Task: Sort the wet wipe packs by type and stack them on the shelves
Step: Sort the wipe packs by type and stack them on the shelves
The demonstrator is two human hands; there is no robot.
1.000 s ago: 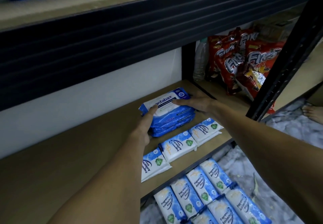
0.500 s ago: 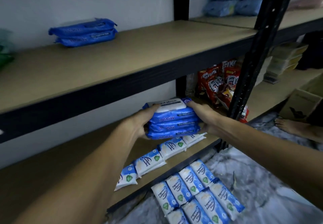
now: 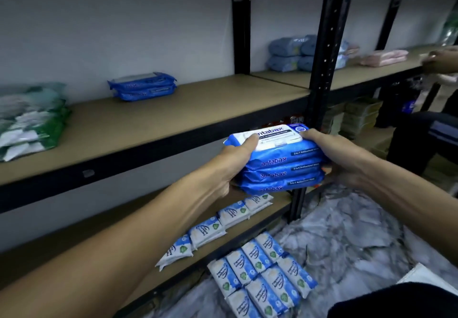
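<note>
Green packs [image 3: 32, 119] lie at the far left of the upper shelf [image 3: 173, 109]; a blue stack [image 3: 142, 86] sits farther right. The left hand [image 3: 233, 159] and right hand [image 3: 339, 159] grasp opposite ends of the blue antabax stack [image 3: 280, 166], held in front of the shelf edge. Small white-blue packs [image 3: 223, 221] line the lower shelf [image 3: 74, 243].

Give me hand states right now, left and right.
Left hand: closed, gripping the left end of the stack of blue antabax packs.
Right hand: closed, gripping the right end of the same stack.
</note>
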